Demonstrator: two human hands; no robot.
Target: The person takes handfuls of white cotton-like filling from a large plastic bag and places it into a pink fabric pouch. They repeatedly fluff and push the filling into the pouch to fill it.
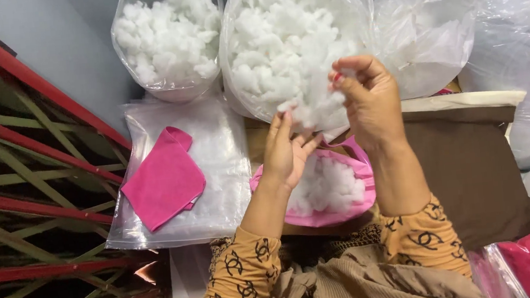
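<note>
The fingers [349, 74] of the right hand [373, 104] were pinched together on a tuft of stuffing [312, 103], which they were pulling at the mouth of the big bag [287, 38]. The left hand [286, 153] was lower, its fingers nearly straight and a little apart; its fingertips touched the underside of the same tuft, and I could not tell if they really gripped it. The tuft hung between the two hands, just above the pink cover [347, 209].

That cover lay open near the person's lap and already held a good heap of white filling [329, 185]. It looked, to my judgement, partly filled but not full, since its edge was loose and the opening was not closed. So some filling seemed done, and more filling and the closing seemed left.

A second pink cover [164, 177] lay flat and empty on a clear plastic sheet [222, 165] at the left, well apart from both hands; it appeared untouched. Behind it stood a smaller bag [169, 39] of stuffing, and the big bag was also far from empty, so much material remained.
</note>
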